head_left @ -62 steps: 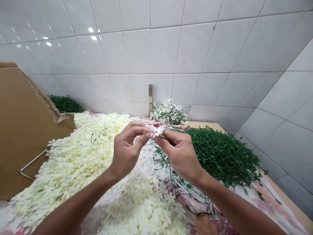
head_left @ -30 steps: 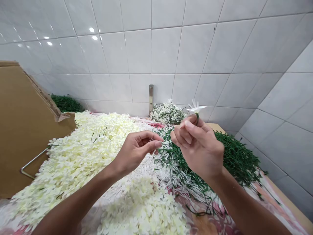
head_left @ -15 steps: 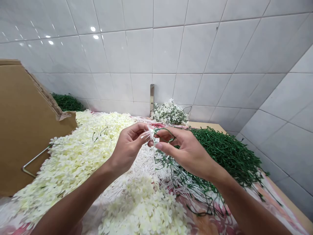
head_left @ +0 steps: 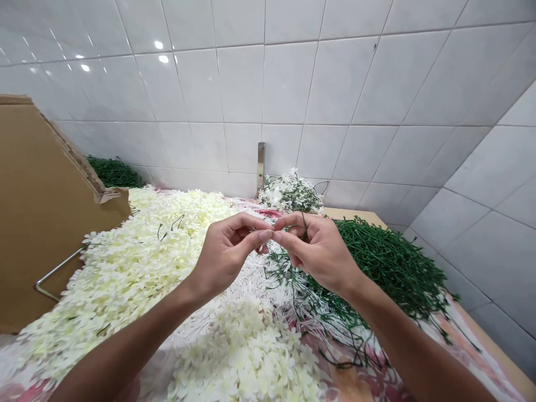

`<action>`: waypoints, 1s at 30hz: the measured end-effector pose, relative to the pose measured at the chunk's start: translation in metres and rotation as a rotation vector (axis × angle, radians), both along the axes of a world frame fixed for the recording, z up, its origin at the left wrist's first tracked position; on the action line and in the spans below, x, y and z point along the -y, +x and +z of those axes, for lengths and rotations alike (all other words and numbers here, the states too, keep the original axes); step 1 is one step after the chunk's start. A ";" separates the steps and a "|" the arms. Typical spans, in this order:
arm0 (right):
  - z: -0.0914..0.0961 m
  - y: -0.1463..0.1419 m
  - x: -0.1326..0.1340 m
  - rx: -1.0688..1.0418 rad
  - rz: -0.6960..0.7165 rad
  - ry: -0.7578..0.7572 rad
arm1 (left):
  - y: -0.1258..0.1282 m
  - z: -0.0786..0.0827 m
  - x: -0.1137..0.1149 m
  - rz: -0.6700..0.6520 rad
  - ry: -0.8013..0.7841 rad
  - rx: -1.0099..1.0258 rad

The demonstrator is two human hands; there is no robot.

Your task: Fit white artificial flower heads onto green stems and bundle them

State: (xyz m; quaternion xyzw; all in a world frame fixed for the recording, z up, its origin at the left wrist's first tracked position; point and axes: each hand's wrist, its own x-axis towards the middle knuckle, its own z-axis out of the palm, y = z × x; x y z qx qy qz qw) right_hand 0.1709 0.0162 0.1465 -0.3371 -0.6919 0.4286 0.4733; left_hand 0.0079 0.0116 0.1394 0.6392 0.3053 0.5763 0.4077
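Observation:
My left hand and my right hand meet in the air over the table, thumb and fingertips pinched together and touching. A thin green stem runs through the curled fingers of my right hand. What my left fingertips pinch is hidden between the fingers. Below the hands lie white plastic flower pieces mixed with green stems.
A large heap of cream petals covers the left of the table, and a pile of green stems the right. Sprigs with white flowers lie at the back by the tiled wall. A cardboard box stands at left.
My right hand rose with a white flower on a stem, then came back down to my left hand. The small white flower seen between the fingertips is now hidden in the pinch.

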 end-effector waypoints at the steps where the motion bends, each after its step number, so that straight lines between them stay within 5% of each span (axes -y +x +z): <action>1: 0.000 0.001 0.001 0.042 -0.004 0.004 | 0.000 0.000 0.000 0.005 0.005 -0.001; 10: -0.003 0.003 0.002 0.200 -0.093 0.204 | -0.002 -0.002 -0.004 0.028 0.084 0.038; 13: 0.001 0.007 0.001 0.202 -0.045 0.138 | -0.004 0.000 -0.003 0.047 0.142 0.023; 20: 0.008 0.019 -0.003 0.173 0.326 -0.144 | -0.006 0.002 0.003 0.102 0.246 -0.062; 30: 0.004 0.019 -0.006 0.208 0.408 -0.249 | -0.005 -0.001 0.004 0.070 0.294 -0.124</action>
